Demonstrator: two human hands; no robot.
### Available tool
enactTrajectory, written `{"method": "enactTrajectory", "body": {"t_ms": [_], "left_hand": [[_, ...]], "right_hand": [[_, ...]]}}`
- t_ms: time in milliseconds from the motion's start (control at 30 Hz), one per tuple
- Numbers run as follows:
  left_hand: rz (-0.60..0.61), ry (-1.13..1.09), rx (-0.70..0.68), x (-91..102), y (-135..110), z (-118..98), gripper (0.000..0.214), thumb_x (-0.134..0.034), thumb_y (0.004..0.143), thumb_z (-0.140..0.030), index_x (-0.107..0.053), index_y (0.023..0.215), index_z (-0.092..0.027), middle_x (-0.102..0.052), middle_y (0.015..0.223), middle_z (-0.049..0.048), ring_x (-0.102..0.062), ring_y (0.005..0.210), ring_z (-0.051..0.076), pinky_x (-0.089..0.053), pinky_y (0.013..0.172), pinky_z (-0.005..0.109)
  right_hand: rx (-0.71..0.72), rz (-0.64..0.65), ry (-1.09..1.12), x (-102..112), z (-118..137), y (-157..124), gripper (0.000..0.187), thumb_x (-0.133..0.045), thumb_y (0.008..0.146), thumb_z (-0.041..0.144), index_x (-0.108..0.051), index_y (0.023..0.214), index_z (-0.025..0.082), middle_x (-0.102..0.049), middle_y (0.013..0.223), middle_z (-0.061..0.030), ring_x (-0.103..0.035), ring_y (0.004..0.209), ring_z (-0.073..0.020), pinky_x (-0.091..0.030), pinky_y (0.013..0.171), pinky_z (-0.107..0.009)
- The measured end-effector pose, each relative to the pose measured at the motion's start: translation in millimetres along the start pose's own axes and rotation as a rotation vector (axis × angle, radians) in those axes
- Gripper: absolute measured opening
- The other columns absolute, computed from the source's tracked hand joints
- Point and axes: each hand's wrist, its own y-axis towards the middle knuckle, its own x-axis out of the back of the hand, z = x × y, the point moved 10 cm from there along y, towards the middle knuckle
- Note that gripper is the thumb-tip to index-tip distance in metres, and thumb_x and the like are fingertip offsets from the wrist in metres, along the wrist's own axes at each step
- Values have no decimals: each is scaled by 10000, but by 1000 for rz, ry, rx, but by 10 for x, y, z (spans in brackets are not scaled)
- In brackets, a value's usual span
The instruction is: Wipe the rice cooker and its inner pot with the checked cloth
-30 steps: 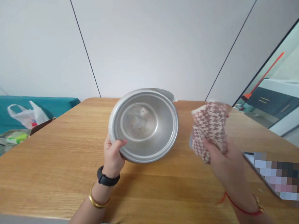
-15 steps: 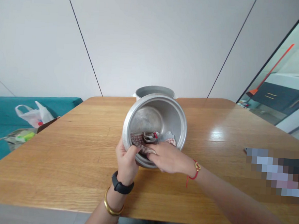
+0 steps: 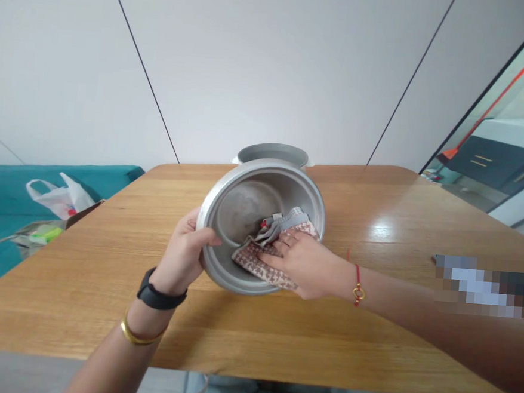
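A silver metal pot (image 3: 243, 204) is tipped over the wooden table, its open mouth facing me. My left hand (image 3: 183, 248) grips the left rim, thumb over the edge and the other fingers hidden behind the wall. A brown-and-white patterned cloth (image 3: 257, 267) with grey edging lies bunched inside the pot. With its fingers over the cloth, my right hand (image 3: 305, 260) holds it against the lower right inner wall.
Behind the metal pot stands a white container with a grey inside (image 3: 271, 153). A pixelated flat object (image 3: 480, 286) lies at the table's right. Left of the wooden table (image 3: 102, 305), a white plastic bag (image 3: 62, 197) rests by a teal sofa (image 3: 2, 187).
My left hand has shifted left and up along the rim, and the pot has turned a little. My right hand has moved the cloth up and right along the inner wall.
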Motion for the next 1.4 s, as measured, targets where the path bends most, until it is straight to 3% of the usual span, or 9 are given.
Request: {"method": "enactTrajectory", "body": {"t_ms": [367, 500, 567, 733, 867, 1000, 1133, 1333, 1400], "left_hand": [[307, 65, 196, -124, 677, 384, 413, -643, 445, -90, -749, 841, -147, -712, 715, 9, -593, 559, 142, -457, 502, 203], [340, 121, 236, -89, 799, 411, 451, -736, 489, -145, -764, 939, -142, -744, 817, 47, -616, 606, 167, -492, 566, 248], [255, 131, 112, 6, 820, 299, 443, -805, 565, -207, -750, 1002, -159, -746, 931, 66, -656, 743, 192, -528, 696, 276], [-423, 232, -325, 651, 165, 229, 321, -801, 788, -393, -642, 994, -205, -648, 968, 19, -599, 879, 144, -488, 789, 232], [-362, 517, -158, 628, -185, 635, 405, -608, 916, -575, -555, 789, -194, -536, 703, -11, -479, 633, 148, -406, 583, 256], [-429, 811, -261, 693, -70, 206, 417, -627, 904, -508, -459, 663, -213, -454, 574, -32, -399, 548, 139, -293, 530, 267], [-355, 850, -284, 624, 86, 26, 338, -627, 906, -526, -507, 827, -221, -461, 575, -52, -416, 531, 145, -283, 530, 264], [-290, 636, -121, 532, -268, 754, 352, -565, 946, -550, -539, 922, -200, -606, 790, 20, -574, 667, 186, -427, 576, 290], [-266, 617, -76, 549, -224, 796, 358, -583, 932, -552, -524, 970, -201, -615, 788, 16, -597, 631, 189, -446, 538, 289]], "right_hand": [[-210, 3, 23, -315, 145, 167, 731, -637, 783, 353, -474, 1469, 159, -682, 1254, -217, -683, 1048, -346, -504, 875, -461], [-259, 24, 61, -388, 197, 289, 776, -660, 746, 347, -478, 1472, 143, -643, 1328, -244, -690, 1047, -353, -523, 858, -465], [-276, 5, 90, -373, 216, 345, 783, -659, 743, 341, -478, 1477, 138, -629, 1351, -248, -689, 1068, -353, -523, 876, -460], [-323, -97, 254, -236, 201, 420, 797, -597, 770, 317, -412, 1530, 165, -631, 1377, -204, -711, 1025, -334, -545, 818, -434], [-292, -130, 319, -210, 187, 448, 851, -619, 828, 443, -330, 1585, 181, -624, 1393, -191, -680, 1108, -344, -533, 864, -444], [-217, -80, 176, -337, 88, 406, 1005, -614, 774, 819, -423, 1549, 210, -638, 1348, -225, -611, 1215, -397, -414, 1047, -535], [-177, -62, 39, -433, -15, 350, 880, -629, 800, 779, -522, 1482, 233, -662, 1288, -223, -601, 1215, -399, -363, 1073, -548], [-243, -74, 81, -413, -7, 365, 819, -538, 873, 754, -515, 1486, 211, -712, 1176, -206, -656, 1104, -364, -436, 961, -485], [-224, -55, 116, -386, -1, 360, 855, -490, 883, 786, -475, 1521, 217, -704, 1224, -200, -652, 1129, -358, -430, 969, -478]]}}
